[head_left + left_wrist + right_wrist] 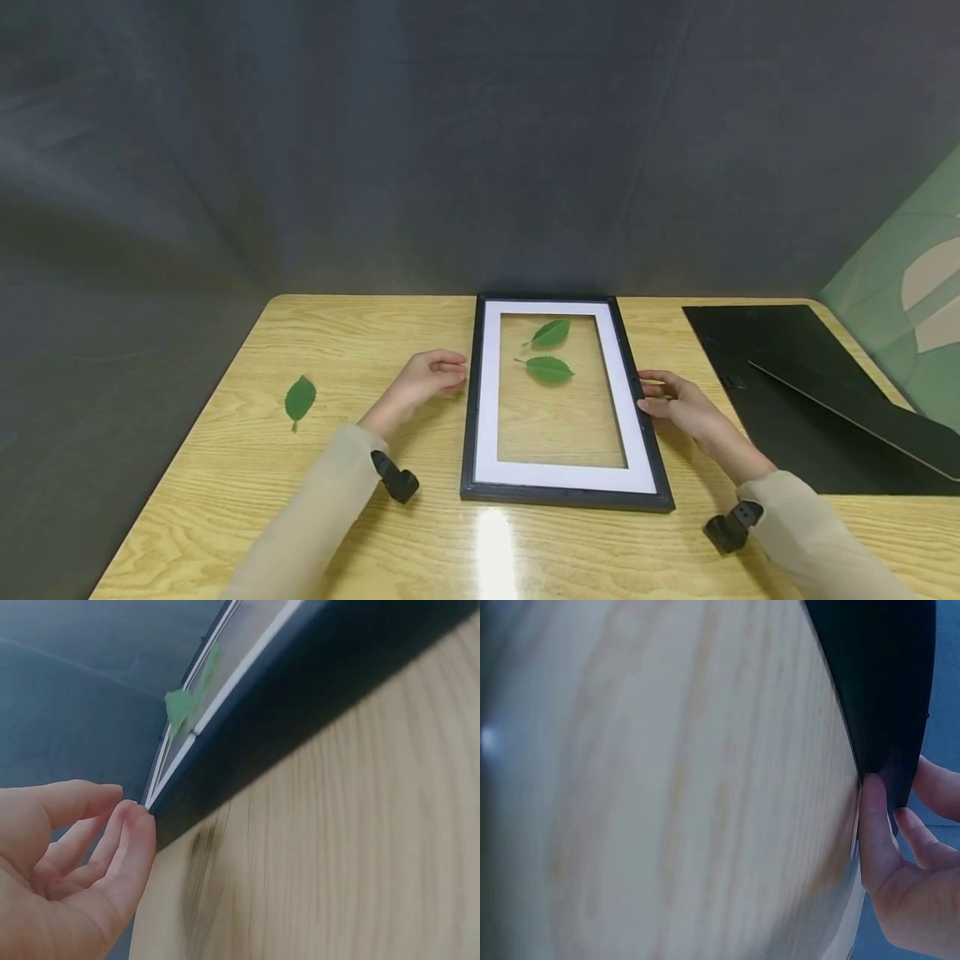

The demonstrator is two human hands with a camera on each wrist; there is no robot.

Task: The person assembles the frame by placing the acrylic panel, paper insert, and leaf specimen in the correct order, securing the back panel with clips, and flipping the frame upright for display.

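Evidently our right hand pinches the picture frame, which lies between that grip and our relaxed, empty left hand; we judge it stiff, lightish, fragile if glazed, best taken by both long sides.

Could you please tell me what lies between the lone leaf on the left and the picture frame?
The head view shows the left hand between that leaf and the frame, with wooden tabletop beneath.

A person's R hand, at rt., holds edge of a dark frame on lt. wood-grain tabletop, w/ blue-gray bkgd. beyond.
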